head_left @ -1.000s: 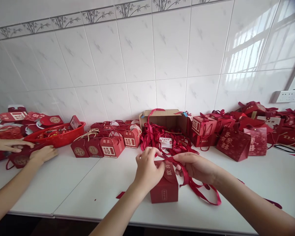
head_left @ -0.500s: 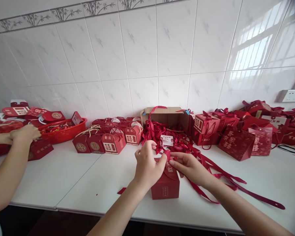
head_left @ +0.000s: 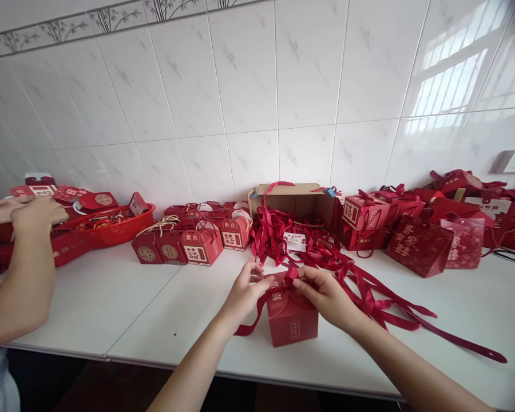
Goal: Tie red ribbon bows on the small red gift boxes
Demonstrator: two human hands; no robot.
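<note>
A small red gift box (head_left: 294, 326) with gold lettering stands upright on the white table in front of me. Red ribbon (head_left: 290, 276) makes a loop at the top of its lid, and one tail hangs down the left side onto the table. My right hand (head_left: 324, 292) pinches this loop between thumb and fingertips. At the lid's left edge is my left hand (head_left: 249, 289), fingers loosely curved and apart, thumb tip close to the lid. Whether that thumb touches the lid I cannot tell.
A heap of red ribbons (head_left: 321, 243) spills from a cardboard box (head_left: 292, 189). Finished-looking red boxes (head_left: 201, 246) stand left, red gift bags (head_left: 420, 246) right. Another person's arm (head_left: 30, 257) works at the far left by a red basin (head_left: 111, 232).
My left hand has let go of the ribbon loop and moved left and down. The ribbon tail now shows on the box's left. The other person's hands have shifted left and up.
</note>
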